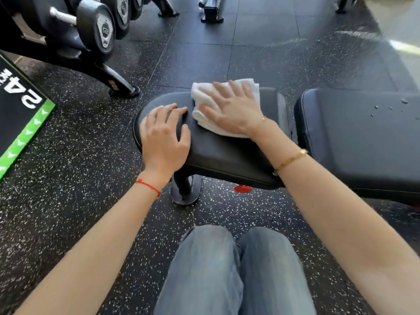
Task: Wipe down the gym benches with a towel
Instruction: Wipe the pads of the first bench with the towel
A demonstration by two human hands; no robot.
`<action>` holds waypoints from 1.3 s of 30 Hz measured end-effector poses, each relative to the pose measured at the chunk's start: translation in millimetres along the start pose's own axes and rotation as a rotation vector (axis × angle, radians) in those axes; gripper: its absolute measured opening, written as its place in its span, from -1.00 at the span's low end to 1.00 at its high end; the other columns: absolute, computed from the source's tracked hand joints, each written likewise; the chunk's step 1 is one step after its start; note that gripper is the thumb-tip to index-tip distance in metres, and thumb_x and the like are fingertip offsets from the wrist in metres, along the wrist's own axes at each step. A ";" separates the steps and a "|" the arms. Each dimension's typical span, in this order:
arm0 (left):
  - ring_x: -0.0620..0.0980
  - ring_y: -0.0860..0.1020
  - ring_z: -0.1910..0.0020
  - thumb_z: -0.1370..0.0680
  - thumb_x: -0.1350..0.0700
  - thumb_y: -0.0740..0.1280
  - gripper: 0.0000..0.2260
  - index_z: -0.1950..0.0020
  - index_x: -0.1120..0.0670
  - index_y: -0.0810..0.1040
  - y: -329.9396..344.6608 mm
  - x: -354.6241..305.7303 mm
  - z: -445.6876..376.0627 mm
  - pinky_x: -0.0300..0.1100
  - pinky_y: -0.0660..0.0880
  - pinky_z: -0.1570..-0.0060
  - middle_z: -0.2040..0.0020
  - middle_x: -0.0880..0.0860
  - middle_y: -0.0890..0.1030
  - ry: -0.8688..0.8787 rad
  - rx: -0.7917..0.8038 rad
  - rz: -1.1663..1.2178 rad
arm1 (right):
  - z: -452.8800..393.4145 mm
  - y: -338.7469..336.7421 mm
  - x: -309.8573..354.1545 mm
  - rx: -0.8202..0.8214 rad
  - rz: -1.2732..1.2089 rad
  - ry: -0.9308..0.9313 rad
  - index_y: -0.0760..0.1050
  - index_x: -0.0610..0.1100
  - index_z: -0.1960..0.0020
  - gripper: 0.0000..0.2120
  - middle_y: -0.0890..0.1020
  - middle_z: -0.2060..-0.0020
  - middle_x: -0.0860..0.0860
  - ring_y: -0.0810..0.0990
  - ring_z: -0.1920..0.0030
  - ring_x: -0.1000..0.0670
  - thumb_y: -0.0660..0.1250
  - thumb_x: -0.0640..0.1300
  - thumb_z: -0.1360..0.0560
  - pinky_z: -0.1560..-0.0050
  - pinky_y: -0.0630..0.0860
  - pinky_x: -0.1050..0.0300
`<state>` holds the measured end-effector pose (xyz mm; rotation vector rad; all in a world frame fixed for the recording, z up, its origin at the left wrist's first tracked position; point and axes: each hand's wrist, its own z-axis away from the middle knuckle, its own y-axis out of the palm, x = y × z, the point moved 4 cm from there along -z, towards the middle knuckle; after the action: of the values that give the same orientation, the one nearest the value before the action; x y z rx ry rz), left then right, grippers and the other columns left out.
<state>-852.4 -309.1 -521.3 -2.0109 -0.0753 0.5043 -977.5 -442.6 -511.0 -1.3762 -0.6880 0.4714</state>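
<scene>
At far left a black and green box (21, 110) lies on the speckled floor (68, 178), with a dumbbell rack (91, 30) above it. The left hand (164, 135) rests on the black seat pad (227, 153), fingers relaxed and lightly bent, gripping nothing. Just beside it, the right hand (231, 108) presses flat, fingers spread, on a folded white towel (204, 94) lying on the same pad's far side. Further right, the back pad (363, 133) carries water droplets (391, 108).
</scene>
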 end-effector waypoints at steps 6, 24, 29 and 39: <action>0.08 0.35 -0.42 -0.56 0.00 0.20 -0.62 -0.37 0.00 0.48 -0.5 -1.9 1.5 0.04 0.19 -0.44 -0.39 0.00 0.47 -0.001 0.022 0.002 | 69.4 1.5 -19.7 -0.035 0.006 0.117 -0.06 0.37 -0.54 -0.45 -0.01 -0.60 0.15 -0.13 -0.60 -0.11 -0.08 0.38 -0.57 -0.51 -0.17 -0.35; 0.03 0.28 -0.49 -0.63 0.07 0.14 -0.63 -0.44 0.03 0.41 3.0 -97.1 14.4 0.13 0.01 -0.54 -0.44 0.01 0.42 0.094 0.131 0.106 | 129.6 -42.8 -70.6 -0.205 -0.003 0.075 0.25 -0.04 -0.54 -0.55 0.34 -0.49 0.01 0.24 -0.51 -0.06 0.13 -0.01 -0.67 -0.38 0.26 -0.05; 0.01 0.20 -0.53 -0.65 0.05 0.10 -0.60 -0.49 0.05 0.35 35.6 -173.4 19.6 0.15 -0.04 -0.56 -0.49 0.01 0.36 0.128 0.206 0.149 | 187.9 -49.9 -141.2 -0.151 0.071 0.136 0.26 -0.07 -0.51 -0.53 0.35 -0.46 -0.04 0.27 -0.49 -0.12 0.02 0.07 -0.66 -0.34 0.32 -0.13; 0.03 0.26 -0.49 -0.62 0.03 0.09 -0.57 -0.49 0.04 0.34 65.4 -204.0 21.6 0.17 0.11 -0.51 -0.48 0.01 0.35 0.059 0.133 -0.074 | 126.3 -32.6 -193.7 0.011 0.069 0.165 -0.08 0.10 -0.61 -0.41 -0.07 -0.62 0.01 -0.17 -0.60 -0.07 -0.11 0.26 -0.64 -0.49 -0.35 -0.29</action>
<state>-1056.9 -376.6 -521.5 -1.8842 -0.0783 0.3924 -1206.8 -486.3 -504.8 -1.4147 -0.5037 0.4100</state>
